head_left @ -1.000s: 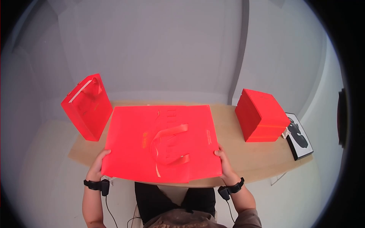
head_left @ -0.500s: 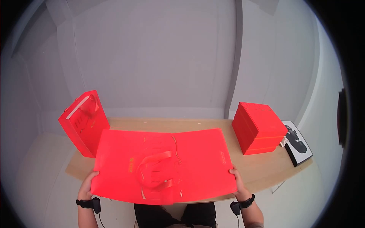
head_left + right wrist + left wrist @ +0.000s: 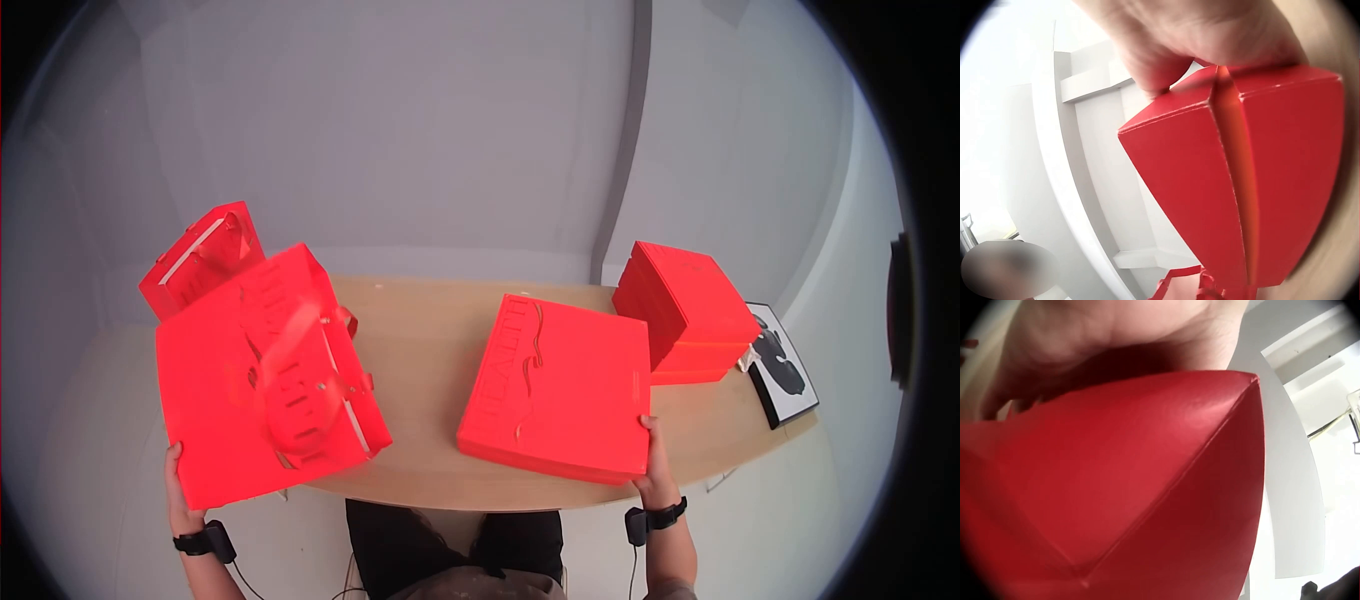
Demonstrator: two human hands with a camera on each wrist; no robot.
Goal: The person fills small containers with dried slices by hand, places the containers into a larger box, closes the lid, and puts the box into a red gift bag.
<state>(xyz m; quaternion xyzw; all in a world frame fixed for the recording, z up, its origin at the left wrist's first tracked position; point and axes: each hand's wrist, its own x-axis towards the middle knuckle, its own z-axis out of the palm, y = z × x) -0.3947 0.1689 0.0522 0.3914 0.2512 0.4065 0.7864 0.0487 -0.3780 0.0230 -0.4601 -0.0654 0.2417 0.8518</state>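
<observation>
My left hand (image 3: 182,492) grips the lower left corner of a red paper bag (image 3: 220,400), tilted with its mouth and ribbon handles facing right. In the left wrist view, the hand (image 3: 1116,331) curls over the bag's folded base (image 3: 1147,450). A flat red box (image 3: 570,390) lies at the middle right, apart from the bag. My right hand (image 3: 655,465) holds its lower right edge, thumb on top. In the right wrist view, the hand (image 3: 1204,31) pinches the box (image 3: 1172,169), whose side has an orange seam.
Another red bag (image 3: 205,255) stands at the left, partly behind the held one. Stacked red boxes (image 3: 690,300) sit at the right of the wooden table (image 3: 420,350). Beside them are a crumpled white piece (image 3: 746,359) and a black-framed picture (image 3: 785,365).
The bag and box have come apart: the bag has moved left and tilted, while the box shows separately on the right. Both hands still hold on.
</observation>
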